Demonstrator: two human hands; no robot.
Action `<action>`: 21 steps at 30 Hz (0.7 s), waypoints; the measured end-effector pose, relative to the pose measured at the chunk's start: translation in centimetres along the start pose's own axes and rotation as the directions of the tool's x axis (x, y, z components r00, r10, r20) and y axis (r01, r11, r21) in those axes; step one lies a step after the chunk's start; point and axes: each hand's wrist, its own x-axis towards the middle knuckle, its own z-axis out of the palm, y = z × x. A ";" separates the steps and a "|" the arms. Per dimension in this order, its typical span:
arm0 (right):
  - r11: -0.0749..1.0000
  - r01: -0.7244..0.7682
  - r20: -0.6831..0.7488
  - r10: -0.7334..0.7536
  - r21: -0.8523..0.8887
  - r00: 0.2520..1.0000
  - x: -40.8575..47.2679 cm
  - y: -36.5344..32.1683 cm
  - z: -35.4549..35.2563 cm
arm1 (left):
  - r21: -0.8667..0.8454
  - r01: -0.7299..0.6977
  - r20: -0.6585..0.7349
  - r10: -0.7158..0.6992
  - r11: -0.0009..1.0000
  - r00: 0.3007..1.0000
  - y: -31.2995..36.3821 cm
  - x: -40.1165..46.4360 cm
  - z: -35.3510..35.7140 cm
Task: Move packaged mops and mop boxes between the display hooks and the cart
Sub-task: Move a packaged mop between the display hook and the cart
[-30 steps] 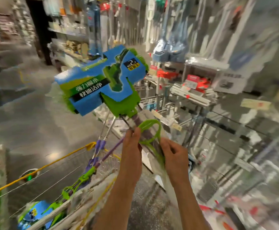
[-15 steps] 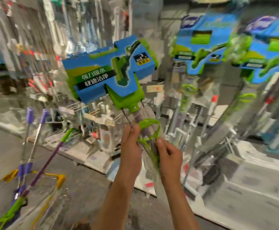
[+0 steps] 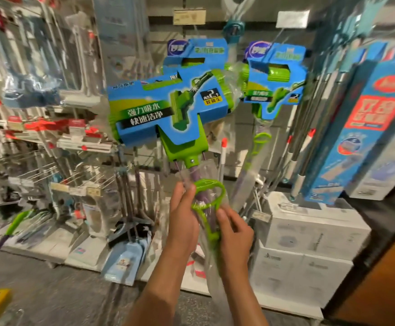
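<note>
The held mop stands before two hanging mops, boxes below right

Shop aisle, hook-hung packaged mops

Single head-worn view, facing forward and slightly down. It looks from close range at a display wall of hanging mops, with the floor below.

Blue-and-green packaged mop — purple shaft
</note>
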 end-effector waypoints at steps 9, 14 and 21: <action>0.998 -0.020 0.046 0.023 -0.067 0.999 4.4 -1.6 -6.4 | 0.075 0.024 0.080 -0.030 0.997 0.996 -4.0 0.7 4.9; 1.000 0.002 0.027 -0.002 -0.026 1.000 7.5 -3.9 -8.1 | 0.121 -0.051 0.209 0.025 0.991 0.978 -4.8 0.9 7.3; 0.992 0.106 0.071 -0.101 -0.067 0.992 13.7 -9.2 -7.3 | 0.179 -0.048 0.320 -0.012 0.983 0.947 -6.2 2.3 9.3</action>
